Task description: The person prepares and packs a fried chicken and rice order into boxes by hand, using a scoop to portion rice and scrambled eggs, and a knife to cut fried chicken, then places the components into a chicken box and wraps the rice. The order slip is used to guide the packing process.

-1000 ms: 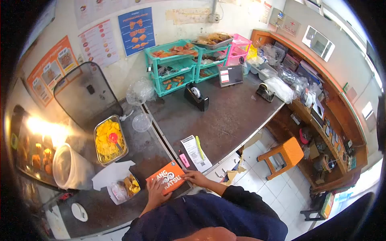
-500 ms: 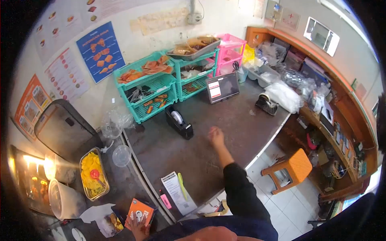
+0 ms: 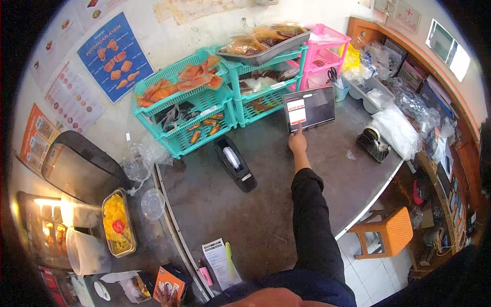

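My right hand (image 3: 297,140) reaches forward over the dark table. Its index finger is stretched out and touches the lower part of the lit white and red panel on a tablet (image 3: 319,110); it holds nothing. At the lower left, my left hand (image 3: 168,297) is on an orange cardboard box (image 3: 172,281), fingers over its printed face; the thumb's grip is hidden. Beside that box lies an open white paper food box (image 3: 134,287) with food in it. A printed slip (image 3: 219,263), a yellow-green pen (image 3: 229,258) and a pink highlighter (image 3: 205,273) lie to its right.
A black tape dispenser (image 3: 236,166) stands left of my right arm. Teal racks (image 3: 176,148) hold packets behind it. A second dispenser (image 3: 372,145) and white plastic bags (image 3: 399,133) sit at right. A tray of yellow food (image 3: 116,220) is at left; an orange stool (image 3: 386,233) stands below.
My right hand has moved forward from above the table to the tablet, its index finger now on the screen. My left hand stays on the orange box. The view has shifted somewhat.
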The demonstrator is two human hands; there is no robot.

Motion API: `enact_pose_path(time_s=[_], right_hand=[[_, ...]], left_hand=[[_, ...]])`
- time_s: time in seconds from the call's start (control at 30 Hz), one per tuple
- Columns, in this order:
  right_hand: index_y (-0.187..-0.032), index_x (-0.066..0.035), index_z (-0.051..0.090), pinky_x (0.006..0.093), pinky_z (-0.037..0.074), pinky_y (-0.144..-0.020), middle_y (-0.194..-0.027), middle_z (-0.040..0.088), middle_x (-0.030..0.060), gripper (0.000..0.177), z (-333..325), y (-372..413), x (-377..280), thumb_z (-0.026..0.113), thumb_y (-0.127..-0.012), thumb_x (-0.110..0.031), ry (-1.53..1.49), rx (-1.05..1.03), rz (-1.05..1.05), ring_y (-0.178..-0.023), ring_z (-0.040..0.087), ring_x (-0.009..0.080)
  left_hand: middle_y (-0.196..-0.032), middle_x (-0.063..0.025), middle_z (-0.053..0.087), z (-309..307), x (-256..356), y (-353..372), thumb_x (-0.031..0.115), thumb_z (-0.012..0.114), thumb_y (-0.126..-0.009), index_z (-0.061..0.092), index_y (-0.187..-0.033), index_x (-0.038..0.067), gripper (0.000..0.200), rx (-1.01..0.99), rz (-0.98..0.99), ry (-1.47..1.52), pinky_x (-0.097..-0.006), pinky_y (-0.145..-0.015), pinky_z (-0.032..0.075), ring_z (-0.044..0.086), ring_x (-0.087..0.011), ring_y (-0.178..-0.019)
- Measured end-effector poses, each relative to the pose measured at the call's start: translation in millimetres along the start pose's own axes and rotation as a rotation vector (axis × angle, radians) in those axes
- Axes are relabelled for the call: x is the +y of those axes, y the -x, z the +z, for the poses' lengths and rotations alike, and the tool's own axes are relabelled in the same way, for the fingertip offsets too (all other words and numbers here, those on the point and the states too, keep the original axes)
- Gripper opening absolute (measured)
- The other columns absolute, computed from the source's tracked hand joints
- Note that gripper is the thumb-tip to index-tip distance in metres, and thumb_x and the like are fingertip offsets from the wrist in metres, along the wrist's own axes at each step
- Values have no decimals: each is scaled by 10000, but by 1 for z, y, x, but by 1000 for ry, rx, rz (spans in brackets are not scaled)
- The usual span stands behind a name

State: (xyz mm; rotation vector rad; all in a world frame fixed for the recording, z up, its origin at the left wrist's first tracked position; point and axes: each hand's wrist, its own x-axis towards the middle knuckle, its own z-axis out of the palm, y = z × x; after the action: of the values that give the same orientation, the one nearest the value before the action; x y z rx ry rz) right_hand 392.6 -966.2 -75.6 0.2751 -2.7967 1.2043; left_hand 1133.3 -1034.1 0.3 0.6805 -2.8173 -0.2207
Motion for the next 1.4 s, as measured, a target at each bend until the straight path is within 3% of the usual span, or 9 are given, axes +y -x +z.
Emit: enact_pose_path(time_s=[0.17,0.23,0.27,0.4,0.43,0.57,0.77,1.1,1.4], right_hand=[[-1304,-127,172,445,424,-676,-834,579,220,607,-5,4,-7,472,-778,-177,-16,12,3,-762,553,380],[-1199,-71,315,440,423,-682,-847,569,234,458,-1,23,-24,467,-771,-130,-271,161,-136,-778,543,398],[-1148,-50,359,440,422,-682,-846,566,237,399,-2,38,-36,464,-769,-117,-377,123,-185,-790,540,400],[-941,-34,541,416,424,-747,-854,575,210,412,-4,136,-71,491,-774,-408,1,-476,-471,-845,540,366],[-931,-58,582,406,417,-775,-875,582,196,412,-27,151,-98,462,-793,-427,34,-743,-213,-861,543,354],[-813,-31,631,349,497,-596,-834,599,149,367,-25,154,-117,512,-789,-377,-197,-847,162,-770,597,293],[-710,31,619,314,491,-473,-709,601,138,347,-17,147,-126,633,-725,-315,-345,-771,335,-502,585,238],[-826,-4,575,246,477,-496,-736,551,59,264,-10,208,-78,583,-786,-264,-914,-469,217,-519,494,129],[-668,-1,555,276,391,-464,-571,534,43,291,34,240,-31,578,-785,-266,-164,36,-347,-515,485,112]], left_hand=[[-1350,-112,245,3,-4,2,222,511,-808,420,-1227,176,431,-2,17,-74,-567,-949,131,157,-418,-1229],[-1354,-112,237,7,-6,5,242,511,-811,407,-1236,169,444,31,40,-48,-569,-950,126,154,-415,-1232],[-1357,-109,230,11,-16,25,265,505,-817,404,-1235,160,443,-208,-117,-77,-570,-952,121,157,-412,-1232],[-1298,-166,318,29,-25,36,332,609,-707,563,-1068,180,395,-38,-217,58,-563,-940,158,171,-438,-1220],[-1301,-145,322,24,-20,34,341,579,-724,574,-1051,168,370,-56,-236,52,-558,-951,126,161,-432,-1225],[-1301,-92,341,8,0,20,347,529,-755,602,-1015,158,330,-51,-296,68,-539,-977,58,151,-416,-1235],[-1291,-95,355,12,-7,25,327,560,-740,590,-1035,191,326,6,-254,113,-539,-978,69,171,-403,-1233],[-1245,-88,409,6,-4,28,239,634,-678,598,-1018,182,347,122,-213,170,-523,-980,114,245,-397,-1202],[-1152,-59,488,16,-10,36,240,673,-645,616,-964,186,328,175,-197,207,-513,-973,147,316,-332,-1184]])
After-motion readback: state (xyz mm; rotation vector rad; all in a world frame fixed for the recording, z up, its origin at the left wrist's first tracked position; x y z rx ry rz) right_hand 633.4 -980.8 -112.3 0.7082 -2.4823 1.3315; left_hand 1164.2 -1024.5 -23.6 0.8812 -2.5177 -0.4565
